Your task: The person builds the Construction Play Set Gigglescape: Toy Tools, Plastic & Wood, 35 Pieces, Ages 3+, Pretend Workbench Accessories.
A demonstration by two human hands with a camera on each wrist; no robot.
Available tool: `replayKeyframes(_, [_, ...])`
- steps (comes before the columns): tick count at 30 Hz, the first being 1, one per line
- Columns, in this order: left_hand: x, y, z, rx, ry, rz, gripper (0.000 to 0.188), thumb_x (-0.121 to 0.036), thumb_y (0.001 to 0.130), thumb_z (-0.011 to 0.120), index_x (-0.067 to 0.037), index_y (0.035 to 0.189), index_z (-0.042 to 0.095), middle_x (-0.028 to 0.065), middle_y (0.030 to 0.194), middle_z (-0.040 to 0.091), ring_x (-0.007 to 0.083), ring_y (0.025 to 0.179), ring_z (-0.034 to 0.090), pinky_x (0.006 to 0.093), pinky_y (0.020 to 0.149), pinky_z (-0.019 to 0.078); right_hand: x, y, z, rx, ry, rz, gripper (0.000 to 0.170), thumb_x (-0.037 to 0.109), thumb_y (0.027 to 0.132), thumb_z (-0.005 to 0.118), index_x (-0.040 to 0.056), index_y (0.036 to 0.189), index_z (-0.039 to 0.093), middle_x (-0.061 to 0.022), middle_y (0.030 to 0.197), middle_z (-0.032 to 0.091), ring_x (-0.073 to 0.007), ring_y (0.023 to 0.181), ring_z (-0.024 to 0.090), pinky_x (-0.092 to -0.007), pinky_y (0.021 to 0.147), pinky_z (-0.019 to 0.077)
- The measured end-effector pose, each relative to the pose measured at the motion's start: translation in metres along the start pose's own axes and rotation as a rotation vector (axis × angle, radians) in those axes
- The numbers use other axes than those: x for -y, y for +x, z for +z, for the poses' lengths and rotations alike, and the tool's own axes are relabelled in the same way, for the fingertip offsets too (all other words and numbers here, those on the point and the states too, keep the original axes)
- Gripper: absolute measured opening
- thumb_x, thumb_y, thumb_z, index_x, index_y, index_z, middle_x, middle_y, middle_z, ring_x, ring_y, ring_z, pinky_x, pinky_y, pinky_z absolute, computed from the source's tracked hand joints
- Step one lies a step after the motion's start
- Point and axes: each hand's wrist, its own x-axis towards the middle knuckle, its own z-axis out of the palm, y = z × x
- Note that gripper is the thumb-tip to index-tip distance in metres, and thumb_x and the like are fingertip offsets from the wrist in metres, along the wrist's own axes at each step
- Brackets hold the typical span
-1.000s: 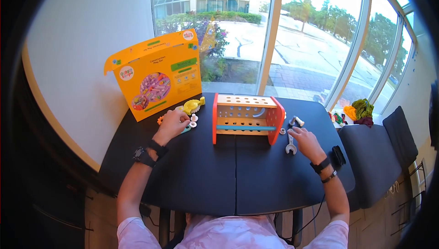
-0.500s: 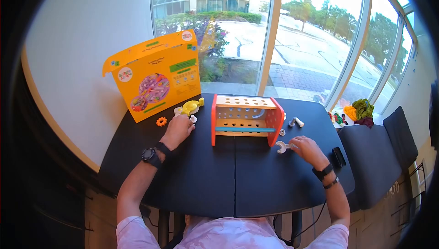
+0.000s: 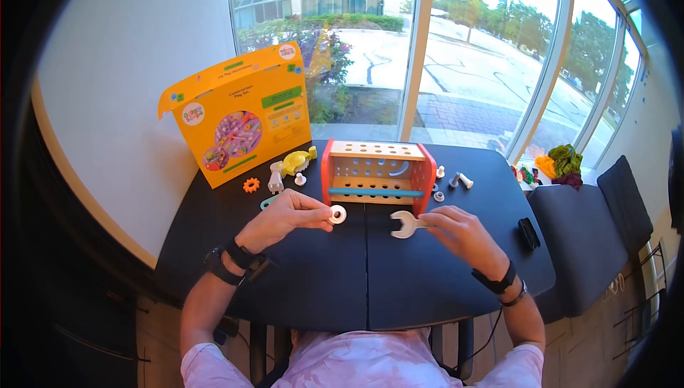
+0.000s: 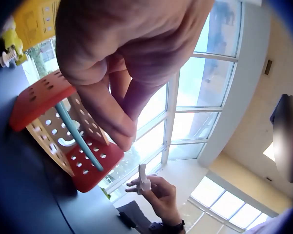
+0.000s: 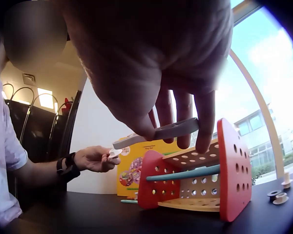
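Observation:
Between thumb and fingers, the left hand point(image 3: 281, 220) pinches a small white ring-shaped nut point(image 3: 338, 214) above the table, in front of the toy bench. The right hand point(image 3: 467, 237) holds a grey-white toy wrench point(image 3: 406, 224) by its handle, with the forked end pointing left toward the nut, a gap between them. Behind both hands stands the wooden toy bench point(image 3: 375, 193), with red side panels, holed boards and a teal bar. In the left wrist view the left hand point(image 4: 122, 63) hides the nut. The right wrist view shows the wrench point(image 5: 176, 129) across the right hand's fingers.
A yellow box point(image 3: 242, 114) stands at the back left. Near it lie an orange gear point(image 3: 251, 185), a yellow toy piece point(image 3: 296, 163), a grey-white piece point(image 3: 276, 177) and a white screw point(image 3: 300, 179). Right of the bench are bolts point(image 3: 465, 180), nuts and a black case point(image 3: 529, 233).
The left hand has come away from the pieces near the box, toward the middle, with the white nut. The right hand has lifted the wrench and moved it left.

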Motion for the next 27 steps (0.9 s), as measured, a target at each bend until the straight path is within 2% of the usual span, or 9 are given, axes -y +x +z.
replayKeyframes(4, [-0.004,-0.002,0.018,0.083,-0.018,0.01,0.031,-0.019,0.106,0.08,0.006,0.125,0.082,0.0153,0.114,0.084,0.0167,0.1,0.081,0.0269,0.097,0.0638,0.025,0.021,0.016,-0.041,-0.074,-0.098,0.032,0.004,0.098,0.078,0.0041,0.129,0.073,-0.0108,0.118,0.075,-0.0309,0.106,0.076,-0.0412,0.089,0.065])
replayKeyframes(7, [-0.01,-0.005,0.03,0.075,0.011,0.022,0.029,-0.018,0.106,0.079,0.006,0.123,0.082,0.0153,0.11,0.084,0.0166,0.097,0.082,0.0262,0.093,0.0646,0.031,0.033,0.026,-0.05,-0.099,-0.187,0.037,0.003,0.096,0.078,0.003,0.132,0.071,-0.0109,0.119,0.075,-0.0302,0.106,0.076,-0.0409,0.087,0.0658])
replayKeyframes(12, [-0.008,-0.005,0.028,0.101,0.017,-0.007,0.029,-0.018,0.107,0.079,0.006,0.124,0.082,0.0145,0.11,0.084,0.0159,0.096,0.082,0.0261,0.093,0.0643,0.03,0.039,0.035,-0.018,-0.109,-0.227,0.042,0.003,0.095,0.078,0.0031,0.136,0.07,-0.0115,0.124,0.074,-0.0303,0.112,0.075,-0.0398,0.092,0.0649])
replayKeyframes(20, [0.003,-0.002,0.031,0.071,-0.146,-0.019,0.031,-0.018,0.109,0.076,0.006,0.128,0.079,0.0147,0.116,0.083,0.0158,0.102,0.08,0.0274,0.099,0.0637,0.033,0.035,0.045,0.011,0.083,-0.121,0.047,0.005,0.1,0.076,0.0057,0.146,0.068,-0.0109,0.124,0.072,-0.0312,0.111,0.074,-0.0426,0.091,0.0636])
replayKeyframes(23, [0.007,0.001,0.033,0.056,-0.309,-0.022,0.032,-0.019,0.111,0.073,0.005,0.132,0.078,0.0154,0.122,0.081,0.0164,0.107,0.08,0.0266,0.099,0.0636,0.034,0.029,0.057,0.003,0.194,-0.036,0.048,0.005,0.102,0.075,0.0061,0.15,0.067,-0.013,0.118,0.072,-0.0336,0.104,0.075,-0.0432,0.087,0.0631])
replayKeyframes(26, [0.012,0.003,0.035,0.057,-0.335,0.057,0.033,-0.019,0.112,0.073,0.005,0.135,0.076,0.0149,0.128,0.08,0.0172,0.115,0.078,0.0293,0.107,0.0613,0.04,0.026,0.063,0.024,0.359,0.071,0.049,0.006,0.103,0.074,0.0065,0.151,0.067,-0.0151,0.111,0.072,-0.0346,0.097,0.075,-0.0429,0.085,0.062])
replayKeyframes(27, [0.016,0.004,0.036,0.029,-0.347,0.071,0.032,-0.019,0.111,0.073,0.004,0.133,0.076,0.0143,0.126,0.08,0.0171,0.114,0.078,0.0294,0.107,0.0613,0.041,0.025,0.066,0.062,0.41,0.12,0.048,0.007,0.104,0.075,0.0059,0.151,0.067,-0.0139,0.113,0.073,-0.0303,0.097,0.076,-0.0409,0.085,0.064])
